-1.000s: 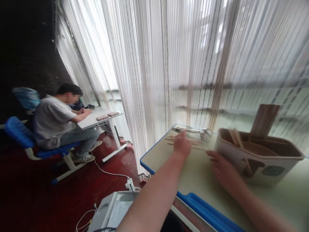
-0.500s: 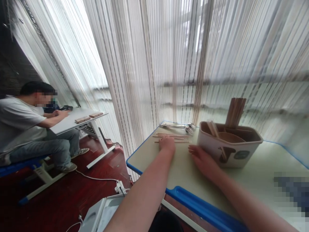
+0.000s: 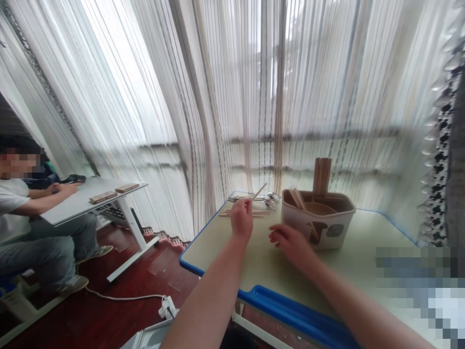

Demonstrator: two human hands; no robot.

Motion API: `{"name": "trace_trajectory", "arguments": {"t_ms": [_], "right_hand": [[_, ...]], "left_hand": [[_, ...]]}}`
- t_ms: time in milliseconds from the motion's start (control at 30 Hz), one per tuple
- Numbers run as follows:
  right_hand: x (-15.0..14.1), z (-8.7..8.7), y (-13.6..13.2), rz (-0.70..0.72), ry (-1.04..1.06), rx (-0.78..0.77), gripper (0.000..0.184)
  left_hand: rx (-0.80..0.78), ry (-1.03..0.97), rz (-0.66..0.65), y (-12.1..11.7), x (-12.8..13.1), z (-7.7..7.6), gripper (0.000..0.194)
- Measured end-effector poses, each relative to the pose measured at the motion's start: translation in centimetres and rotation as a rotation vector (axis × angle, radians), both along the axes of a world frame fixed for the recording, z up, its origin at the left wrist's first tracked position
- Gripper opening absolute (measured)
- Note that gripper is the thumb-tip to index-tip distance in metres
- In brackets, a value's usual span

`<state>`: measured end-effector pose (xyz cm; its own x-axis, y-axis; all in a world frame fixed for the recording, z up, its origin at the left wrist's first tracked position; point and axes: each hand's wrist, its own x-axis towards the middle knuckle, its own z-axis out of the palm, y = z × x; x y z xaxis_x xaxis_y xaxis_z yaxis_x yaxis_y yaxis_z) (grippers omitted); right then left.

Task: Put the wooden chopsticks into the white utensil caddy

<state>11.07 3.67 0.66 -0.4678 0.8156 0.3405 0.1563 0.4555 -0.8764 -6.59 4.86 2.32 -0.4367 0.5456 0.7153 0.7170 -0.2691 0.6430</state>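
My left hand (image 3: 242, 220) is closed on a light wooden chopstick (image 3: 259, 192), raised over the table with its end tilted up to the right. Beneath and beyond that hand lie several more chopsticks (image 3: 259, 213) and a bunch of metal spoons (image 3: 271, 199). My right hand (image 3: 285, 237) rests in front of the utensil holder (image 3: 312, 223), its fingers loosely bent and apart, with nothing seen in them. The holder is pale with a brown rim. A bundle of brown chopsticks (image 3: 322, 177) stands upright in it, beside lighter sticks (image 3: 297, 198) and a brown round-edged piece (image 3: 319, 208).
The table (image 3: 218, 247) has a blue edge and a blue front tray (image 3: 283, 310). To the left, a person (image 3: 22, 203) sits at a white table (image 3: 72, 198) holding small wooden blocks (image 3: 103, 196). A power strip (image 3: 167, 308) lies low left. Curtains (image 3: 236, 97) hang behind.
My left hand has lifted off the chopsticks on the table with one chopstick in it. My right hand stays beside the holder. The view has turned slightly right.
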Motion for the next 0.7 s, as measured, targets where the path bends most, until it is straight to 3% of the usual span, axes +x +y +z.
{"name": "trace_trajectory", "arguments": {"t_ms": [100, 200, 300, 433, 700], "right_hand": [[0.1, 0.0, 0.2, -0.03, 0.048, 0.056, 0.026], [0.1, -0.6, 0.8, -0.059, 0.025, 0.094, 0.029], [0.0, -0.9, 1.1, -0.057, 0.019, 0.02, 0.033], [-0.2, -0.5, 0.5, -0.017, 0.015, -0.044, 0.035], [-0.4, -0.2, -0.5, 0.062, -0.153, 0.015, 0.023]], "left_hand": [[0.035, -0.365, -0.315, 0.2, 0.7, 0.5, 0.015], [-0.065, -0.786, -0.639, 0.4, 1.0, 0.9, 0.021], [-0.139, -1.05, -0.875, 0.1, 1.1, 1.2, 0.028], [-0.135, -1.161, -0.967, -0.3, 1.2, 1.3, 0.029], [-0.108, -1.133, -0.967, -0.4, 1.4, 1.4, 0.024]]}}
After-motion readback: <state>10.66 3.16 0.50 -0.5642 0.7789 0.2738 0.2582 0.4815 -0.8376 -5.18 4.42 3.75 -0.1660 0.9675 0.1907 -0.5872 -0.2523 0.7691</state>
